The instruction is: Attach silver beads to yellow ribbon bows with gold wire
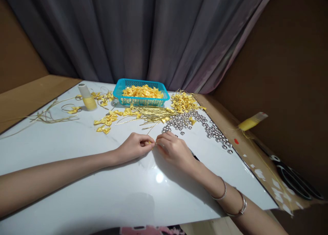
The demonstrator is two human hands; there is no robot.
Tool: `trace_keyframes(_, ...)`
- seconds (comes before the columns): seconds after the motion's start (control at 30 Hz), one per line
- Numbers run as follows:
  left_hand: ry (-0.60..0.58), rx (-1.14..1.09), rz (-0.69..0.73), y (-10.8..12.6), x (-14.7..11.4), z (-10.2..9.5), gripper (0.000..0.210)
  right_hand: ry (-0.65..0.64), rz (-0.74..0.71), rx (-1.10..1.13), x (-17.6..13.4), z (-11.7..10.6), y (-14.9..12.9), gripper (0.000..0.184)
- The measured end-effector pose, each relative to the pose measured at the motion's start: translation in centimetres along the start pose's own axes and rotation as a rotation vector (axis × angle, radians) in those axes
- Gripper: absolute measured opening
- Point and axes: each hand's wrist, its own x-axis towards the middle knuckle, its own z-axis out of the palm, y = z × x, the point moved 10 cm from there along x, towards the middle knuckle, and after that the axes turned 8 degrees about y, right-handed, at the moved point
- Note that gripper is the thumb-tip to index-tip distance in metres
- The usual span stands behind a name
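Head view: left hand [133, 146] pinching small yellow piece [149, 143], mostly hidden, between thumb and finger, low over white bench [115, 194]. Right hand [176, 151] meeting left fingertips, fingers bending inward; cannot tell if they are gripping anything. Beyond hands, silver beads [183, 120] lying scattered beside gold cords [153, 114]. Behind cords, blue basket [140, 98] holding yellow bows [143, 91]. Thread spool [89, 103] standing left of basket. Scissors [289, 178] lying far right, off bench.

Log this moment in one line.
left hand: pinching yellow piece; right hand: close beside left; basket: holding bows; silver beads: on table
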Motion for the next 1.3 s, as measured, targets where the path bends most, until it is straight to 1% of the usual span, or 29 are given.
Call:
trace_keyframes(0.17, 0.053, 0.111, 0.137, 1.5, -0.3, -0.5, 0.018, -0.030, 0.058, 0.027, 0.0, 0.3, 0.5, 0.014)
trace_keyframes(0.37, 0.133, 0.302, 0.429, 4.2, -1.6, -0.3, 0.019, -0.070, 0.141, 0.104, 0.0, 0.7, 1.0, 0.016)
trace_keyframes(0.5, 0.159, 0.396, 0.544, 5.0, -2.3, 0.0, 0.019, -0.079, 0.172, 0.149, -0.1, 0.8, 1.1, 0.016)
trace_keyframes(0.87, 0.221, 0.593, 0.718, 6.0, -3.2, 0.3, 0.018, -0.058, 0.206, 0.158, 0.0, 0.5, 1.2, 0.017)
trace_keyframes(1.07, 0.278, 0.722, 0.751, 6.1, -3.6, 0.4, 0.018, -0.059, 0.236, 0.154, -0.1, 0.6, 1.4, 0.017)
trace_keyframes(1.3, 0.299, 0.758, 0.791, 6.6, -3.7, 0.4, 0.020, -0.076, 0.289, 0.178, -0.2, 0.7, 1.6, 0.014)
